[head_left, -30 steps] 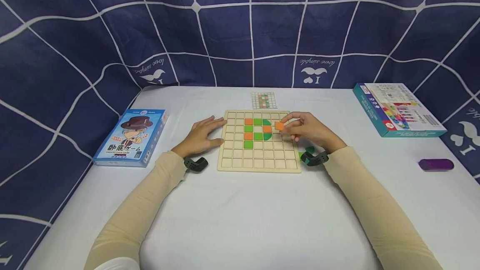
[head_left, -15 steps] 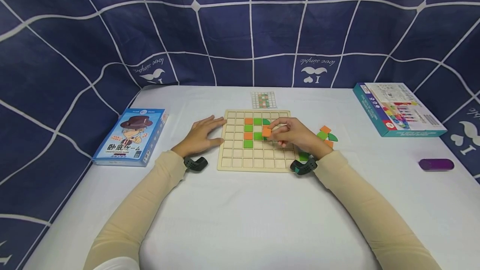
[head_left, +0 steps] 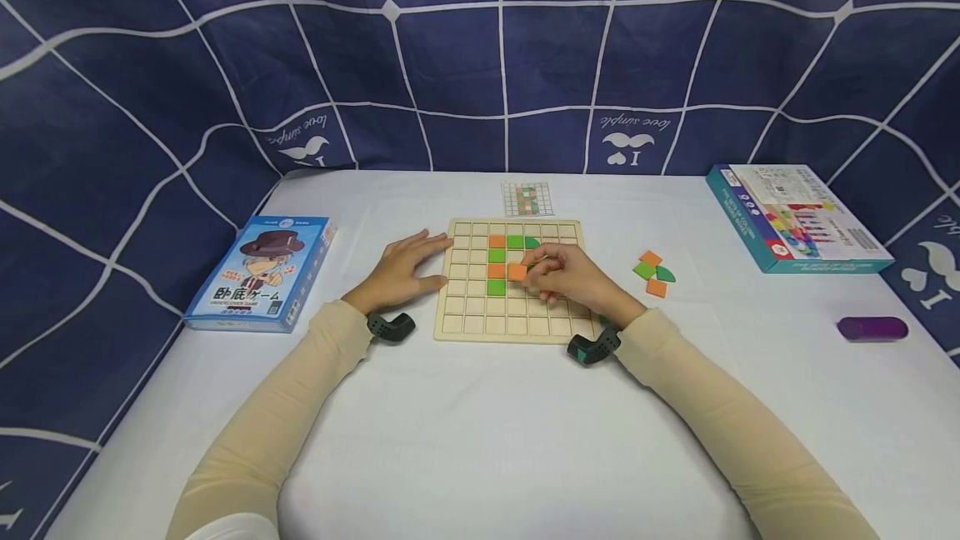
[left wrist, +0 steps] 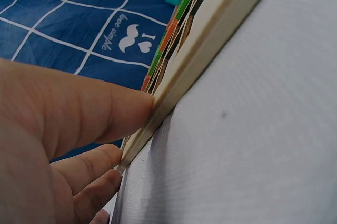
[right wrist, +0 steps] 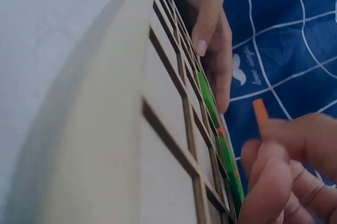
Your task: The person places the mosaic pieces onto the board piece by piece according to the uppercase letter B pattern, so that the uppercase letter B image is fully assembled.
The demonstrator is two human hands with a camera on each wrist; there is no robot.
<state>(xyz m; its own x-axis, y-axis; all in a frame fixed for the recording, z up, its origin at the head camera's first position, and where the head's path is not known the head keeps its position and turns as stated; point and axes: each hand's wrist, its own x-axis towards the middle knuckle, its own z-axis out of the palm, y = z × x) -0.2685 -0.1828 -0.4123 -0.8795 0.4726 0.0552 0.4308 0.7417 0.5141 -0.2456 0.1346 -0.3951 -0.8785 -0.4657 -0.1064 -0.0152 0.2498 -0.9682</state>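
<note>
Between thumb and fingertips, my right hand (head_left: 572, 280) pinches an orange square tile (head_left: 517, 272) over the wooden grid board (head_left: 471, 327). The right wrist view shows that tile (right wrist: 260, 112) raised above the board's surface. My left hand (head_left: 399, 275) lies with fingers spread, its fingertips touching the board's left edge, as the left wrist view also shows with the thumb (left wrist: 126, 109) on the rim. Set in the grid are orange and green squares, such as a green tile (head_left: 497, 287), and a green rounded piece (head_left: 532, 243). The right hand hides some cells.
Loose orange and green pieces (head_left: 655, 273) lie right of the board. A small pattern card (head_left: 527, 199) sits behind it. A blue game box (head_left: 262, 273) stands at left, a teal box (head_left: 798, 219) at back right, and a purple oblong object (head_left: 872, 329) at far right.
My right hand has carried the orange tile leftward from the board's right side to its middle columns. The loose pieces at right have come into full view. My left hand stays put.
</note>
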